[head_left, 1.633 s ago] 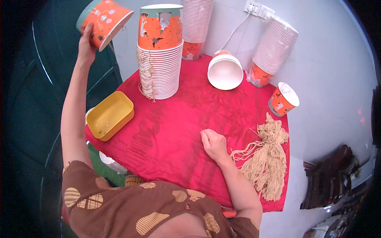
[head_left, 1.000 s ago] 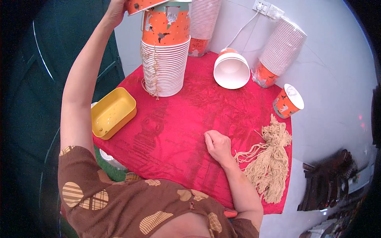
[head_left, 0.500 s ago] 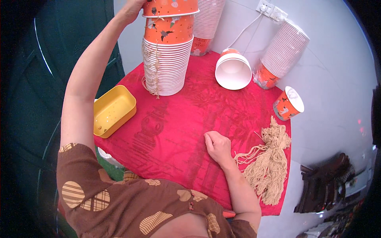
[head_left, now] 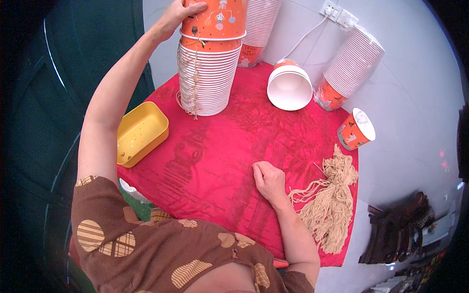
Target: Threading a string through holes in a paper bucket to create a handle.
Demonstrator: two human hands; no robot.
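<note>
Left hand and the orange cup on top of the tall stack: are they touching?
Touching. The head view shows the left hand with fingers wrapped over the side of the orange cup on the tall stack.

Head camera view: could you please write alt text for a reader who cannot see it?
A person's left hand grips an orange paper cup on top of a tall cup stack on a red tablecloth. The right hand rests closed on the cloth beside a bundle of beige string; a yellow tray sits left.
</note>
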